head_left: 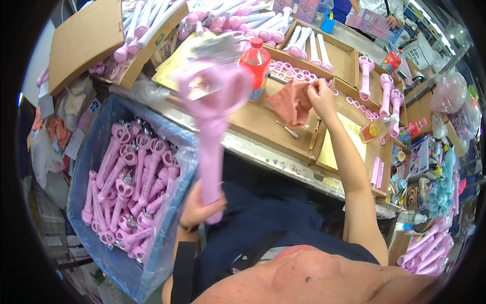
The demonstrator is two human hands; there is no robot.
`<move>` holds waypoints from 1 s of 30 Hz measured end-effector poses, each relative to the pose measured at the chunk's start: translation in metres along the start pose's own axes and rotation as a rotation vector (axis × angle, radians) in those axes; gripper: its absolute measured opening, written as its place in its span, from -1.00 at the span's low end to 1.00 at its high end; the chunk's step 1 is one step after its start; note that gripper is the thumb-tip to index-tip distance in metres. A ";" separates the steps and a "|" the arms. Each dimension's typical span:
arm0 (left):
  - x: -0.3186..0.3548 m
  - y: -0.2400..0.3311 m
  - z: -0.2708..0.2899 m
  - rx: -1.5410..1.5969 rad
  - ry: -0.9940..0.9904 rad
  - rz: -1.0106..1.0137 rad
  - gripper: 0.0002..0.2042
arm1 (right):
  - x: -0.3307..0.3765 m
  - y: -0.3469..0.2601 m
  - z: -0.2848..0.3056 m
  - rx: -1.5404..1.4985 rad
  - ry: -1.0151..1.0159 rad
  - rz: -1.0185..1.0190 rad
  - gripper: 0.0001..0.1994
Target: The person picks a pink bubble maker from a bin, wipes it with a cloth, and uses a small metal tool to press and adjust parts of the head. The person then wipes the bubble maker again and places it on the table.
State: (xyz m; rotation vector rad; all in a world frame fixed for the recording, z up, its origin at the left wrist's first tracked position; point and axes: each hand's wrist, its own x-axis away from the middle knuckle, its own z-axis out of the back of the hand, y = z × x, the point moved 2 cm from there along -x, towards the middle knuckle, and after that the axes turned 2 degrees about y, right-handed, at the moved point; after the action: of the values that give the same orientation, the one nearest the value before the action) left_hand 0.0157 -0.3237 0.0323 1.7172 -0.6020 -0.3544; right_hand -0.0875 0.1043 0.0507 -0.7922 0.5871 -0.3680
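My left hand (198, 206) grips the lower end of a pink toy wand (210, 147) and holds it upright, with its blurred ring-shaped head at the top. My right hand (322, 99) reaches over the bench, fingers pinched on the edge of a brownish-orange cloth (291, 105). The cloth hangs above a cardboard tray (268, 133). In that tray lie a small white stick (287, 129) and a slim wooden-handled tool (314, 136). Left of my body, many similar pink wands (139, 177) fill a bin lined with blue plastic (78, 177).
Behind the wand stands a red-capped bottle (254, 66). Pink rings (298, 73) and white-handled wands (324, 53) lie in trays. A yellow sheet (349, 142) and another bottle (374, 130) are right of my forearm. Across the bench, another person's hand (391, 21) holds a printed sheet.
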 end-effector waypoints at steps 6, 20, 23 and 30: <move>-0.060 -0.028 -0.087 0.108 -0.173 0.195 -0.53 | 0.039 -0.046 0.063 -0.726 0.154 -0.029 -0.91; -0.059 -0.066 -0.126 -0.692 0.043 -0.203 -0.33 | 0.119 -0.066 -0.030 -0.314 0.370 0.073 -0.18; -0.062 -0.060 -0.131 -0.801 0.099 -0.286 -0.31 | 0.108 -0.068 -0.034 -0.438 0.305 0.027 -0.21; -0.079 -0.054 -0.118 -0.604 0.140 -0.267 -0.43 | 0.159 -0.074 -0.051 -0.540 0.067 -0.072 -0.65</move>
State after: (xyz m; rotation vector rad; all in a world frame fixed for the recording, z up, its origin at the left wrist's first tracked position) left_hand 0.0254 -0.1755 0.0002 1.2212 -0.1325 -0.5374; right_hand -0.0013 -0.0543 0.0219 -1.3253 0.7343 -0.3050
